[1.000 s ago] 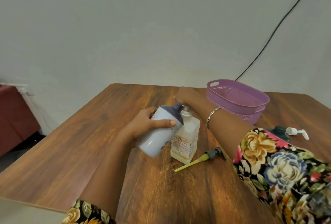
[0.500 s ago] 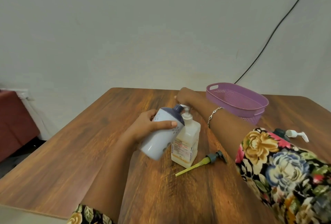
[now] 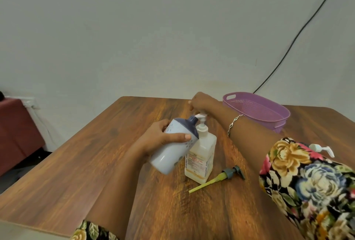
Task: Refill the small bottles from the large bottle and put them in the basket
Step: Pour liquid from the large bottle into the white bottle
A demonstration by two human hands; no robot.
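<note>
I see both hands working at a pump bottle, mid-table.

The table [image 3: 76, 172] is glossy brown wood-grain. At its far right sits an oval lilac basket [image 3: 280, 118] of perforated plastic. The squarish translucent pump bottle [image 3: 202, 156] stands upright at the centre, with pale liquid inside and a printed label. My left hand [image 3: 163, 136] has its grip wrapped round a smooth, round white bottle [image 3: 169, 156] with a navy shoulder, tilted so that its neck meets the pump spout. My right hand [image 3: 200, 102] has its grip bent down onto the white pump head [image 3: 202, 116]. A loose grey pump [image 3: 218, 179] with a yellow-green tube lies just right of the bottle. I cannot read the label.
</note>
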